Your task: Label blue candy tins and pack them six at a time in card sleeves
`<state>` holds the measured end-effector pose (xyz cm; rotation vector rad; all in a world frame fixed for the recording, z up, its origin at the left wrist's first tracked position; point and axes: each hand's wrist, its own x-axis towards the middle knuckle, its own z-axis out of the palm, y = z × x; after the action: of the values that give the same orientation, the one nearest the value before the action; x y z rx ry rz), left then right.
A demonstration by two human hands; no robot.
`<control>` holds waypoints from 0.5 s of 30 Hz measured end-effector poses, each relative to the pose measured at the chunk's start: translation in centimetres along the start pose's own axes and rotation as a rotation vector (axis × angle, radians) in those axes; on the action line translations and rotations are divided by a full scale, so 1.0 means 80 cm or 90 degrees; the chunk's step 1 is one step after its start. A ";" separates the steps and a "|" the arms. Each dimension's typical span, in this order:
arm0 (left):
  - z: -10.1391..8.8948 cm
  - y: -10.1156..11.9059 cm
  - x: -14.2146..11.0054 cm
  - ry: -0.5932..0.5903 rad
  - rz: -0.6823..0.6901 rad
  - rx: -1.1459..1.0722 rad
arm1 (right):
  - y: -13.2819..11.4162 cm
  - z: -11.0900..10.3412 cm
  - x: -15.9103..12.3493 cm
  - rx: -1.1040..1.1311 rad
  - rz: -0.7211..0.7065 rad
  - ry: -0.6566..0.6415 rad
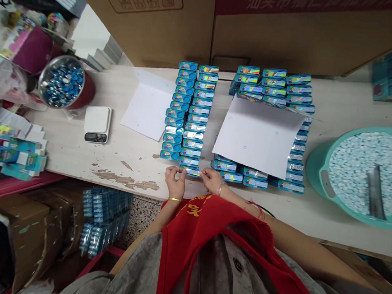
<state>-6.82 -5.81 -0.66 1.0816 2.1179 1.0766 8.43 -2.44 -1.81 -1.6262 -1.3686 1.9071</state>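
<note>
My left hand (pixel 175 181) and my right hand (pixel 212 180) meet at the table's near edge, both pinching one small blue shiny box (pixel 192 171) between fingertips. This box sits at the near end of two long rows of the same blue boxes (pixel 188 114) laid side by side on the white table (pixel 127 155). To the right lies a second block of blue boxes (pixel 271 87), mostly covered by a white sheet of card (pixel 258 136).
A teal basin (pixel 316 168) of small white pieces with a dark scoop is at the right. A white scale (pixel 97 124), a red tub of blue caps (pixel 62 82) and a white sheet (pixel 148 104) lie left. Cardboard cartons (pixel 192 24) stand behind.
</note>
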 end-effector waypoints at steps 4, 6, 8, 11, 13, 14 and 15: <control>-0.001 -0.008 0.001 0.001 0.018 0.064 | -0.005 0.000 0.001 -0.020 0.009 -0.003; -0.001 -0.010 0.001 0.001 0.019 0.089 | -0.004 0.000 0.001 -0.019 0.018 -0.007; 0.000 -0.008 0.000 -0.002 0.021 0.115 | -0.003 0.001 0.001 -0.013 0.025 -0.011; 0.002 -0.004 -0.003 -0.006 0.024 0.134 | -0.001 0.003 0.002 0.000 0.033 -0.018; 0.003 -0.004 -0.004 -0.013 0.023 0.126 | 0.000 0.003 0.003 0.010 0.039 -0.023; 0.003 -0.005 -0.003 -0.012 0.015 0.114 | 0.000 0.003 0.003 0.015 0.043 -0.026; 0.003 -0.007 -0.002 -0.008 -0.003 0.096 | 0.001 0.003 0.003 0.019 0.049 -0.027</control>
<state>-6.83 -6.08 -1.24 1.1491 2.2203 0.9172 8.17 -2.41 -2.06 -1.6567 -1.3050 2.0059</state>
